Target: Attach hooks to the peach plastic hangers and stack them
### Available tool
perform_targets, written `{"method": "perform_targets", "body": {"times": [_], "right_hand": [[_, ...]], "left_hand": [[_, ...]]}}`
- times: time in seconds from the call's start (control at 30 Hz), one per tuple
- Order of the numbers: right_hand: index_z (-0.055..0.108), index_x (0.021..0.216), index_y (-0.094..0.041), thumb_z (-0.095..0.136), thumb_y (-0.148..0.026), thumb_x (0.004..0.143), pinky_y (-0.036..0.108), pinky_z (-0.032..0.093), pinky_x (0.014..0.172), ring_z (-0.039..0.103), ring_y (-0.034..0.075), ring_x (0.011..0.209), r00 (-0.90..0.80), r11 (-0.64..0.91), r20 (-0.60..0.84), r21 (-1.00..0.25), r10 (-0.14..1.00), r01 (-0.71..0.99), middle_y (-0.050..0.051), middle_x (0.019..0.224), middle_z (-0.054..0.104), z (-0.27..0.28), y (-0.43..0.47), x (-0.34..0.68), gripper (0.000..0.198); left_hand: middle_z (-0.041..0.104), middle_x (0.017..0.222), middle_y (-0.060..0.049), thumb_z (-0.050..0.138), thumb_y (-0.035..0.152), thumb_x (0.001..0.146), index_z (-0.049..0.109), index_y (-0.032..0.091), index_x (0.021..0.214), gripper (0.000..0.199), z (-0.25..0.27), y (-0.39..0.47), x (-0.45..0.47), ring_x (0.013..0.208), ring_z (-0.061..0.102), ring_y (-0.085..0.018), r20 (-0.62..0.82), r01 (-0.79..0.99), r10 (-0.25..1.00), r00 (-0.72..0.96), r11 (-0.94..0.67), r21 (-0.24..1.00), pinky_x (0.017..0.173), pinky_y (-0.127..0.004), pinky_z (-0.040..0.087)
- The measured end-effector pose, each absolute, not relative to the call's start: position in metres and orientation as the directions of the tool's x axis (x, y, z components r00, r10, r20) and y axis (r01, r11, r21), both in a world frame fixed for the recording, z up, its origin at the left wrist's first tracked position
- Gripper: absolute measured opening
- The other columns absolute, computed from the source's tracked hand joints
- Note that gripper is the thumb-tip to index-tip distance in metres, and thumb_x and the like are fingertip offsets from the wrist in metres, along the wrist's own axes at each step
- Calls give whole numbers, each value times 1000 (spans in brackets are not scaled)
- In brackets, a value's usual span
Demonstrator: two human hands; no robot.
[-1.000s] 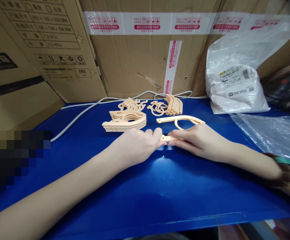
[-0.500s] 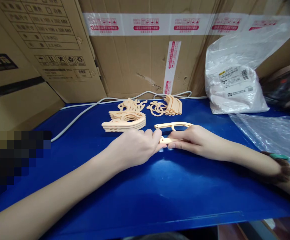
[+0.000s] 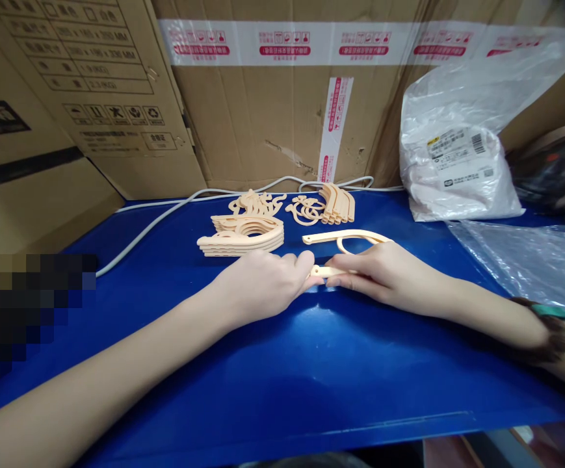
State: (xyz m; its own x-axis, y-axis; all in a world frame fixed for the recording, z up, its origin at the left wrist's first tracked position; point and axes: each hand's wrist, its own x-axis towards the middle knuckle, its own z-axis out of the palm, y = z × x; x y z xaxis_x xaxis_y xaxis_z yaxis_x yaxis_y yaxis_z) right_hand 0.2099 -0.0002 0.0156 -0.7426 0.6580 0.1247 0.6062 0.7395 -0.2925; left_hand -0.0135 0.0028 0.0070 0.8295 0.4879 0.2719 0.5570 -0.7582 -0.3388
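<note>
Shiny blue bench (image 3: 311,383), left grip (image 3: 265,286) and right grip (image 3: 389,276) pinching one slim cream plastic strip (image 3: 325,272), stacked curved cream plastic pieces (image 3: 243,246) just beyond the left!

carton (image 3: 116,97): "2.3(KG)", apparently "1.9(KG)" | tape (image 3: 321,43): Chinese print | bag (image 3: 458,156): barcode

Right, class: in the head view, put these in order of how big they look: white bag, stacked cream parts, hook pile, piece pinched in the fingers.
1. White bag
2. Stacked cream parts
3. Hook pile
4. Pinched piece, counting only the part that shows
</note>
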Motion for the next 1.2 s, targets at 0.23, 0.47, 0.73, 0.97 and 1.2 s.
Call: {"method": "perform_targets", "body": {"times": [0.23, 0.47, 0.73, 0.97, 1.2], "right_hand": [[61, 86, -19, 33, -49, 99, 26, 33, 62, 51, 13, 63, -740, 708, 76, -367, 669, 603, 0, 70, 60, 18, 1, 211, 43], [58, 81, -19, 35, -49, 98, 26, 35, 64, 50, 13, 64, -760, 698, 47, -435, 649, 569, -1, 72, 59, 14, 5, 213, 41], [59, 85, -19, 37, -44, 99, 24, 32, 61, 49, 11, 61, -769, 728, 57, -373, 637, 575, -2, 71, 58, 14, 4, 213, 36], [64, 90, -19, 33, -45, 100, 26, 30, 58, 52, 13, 59, -737, 732, 77, -227, 671, 642, 1, 69, 63, 14, 0, 210, 41], [65, 96, -19, 31, -45, 100, 26, 28, 56, 54, 14, 57, -734, 730, 62, -196, 676, 655, 2, 68, 64, 13, -1, 210, 42]], "left_hand": [[57, 57, -3, 25, 31, 102, 49, 16, 79, 37, 8, 2, -14, 44, 55, -16, 331, 515, 398, 856, -718, -469, 40, -25, 22], [57, 58, -2, 30, 32, 100, 50, 16, 77, 35, 4, 2, -11, 48, 58, -17, 316, 506, 396, 862, -714, -484, 41, -27, 24], [58, 60, -1, 38, 30, 95, 52, 17, 75, 28, 7, 0, -13, 49, 58, -18, 350, 505, 373, 859, -726, -467, 44, -29, 25], [57, 55, 3, 42, 30, 94, 50, 17, 74, 25, 7, 3, -15, 49, 58, -14, 343, 537, 440, 830, -798, -274, 44, -27, 22], [58, 54, 3, 42, 30, 93, 48, 18, 72, 25, 6, 4, -16, 48, 57, -13, 365, 538, 438, 822, -808, -241, 44, -26, 18]]}}
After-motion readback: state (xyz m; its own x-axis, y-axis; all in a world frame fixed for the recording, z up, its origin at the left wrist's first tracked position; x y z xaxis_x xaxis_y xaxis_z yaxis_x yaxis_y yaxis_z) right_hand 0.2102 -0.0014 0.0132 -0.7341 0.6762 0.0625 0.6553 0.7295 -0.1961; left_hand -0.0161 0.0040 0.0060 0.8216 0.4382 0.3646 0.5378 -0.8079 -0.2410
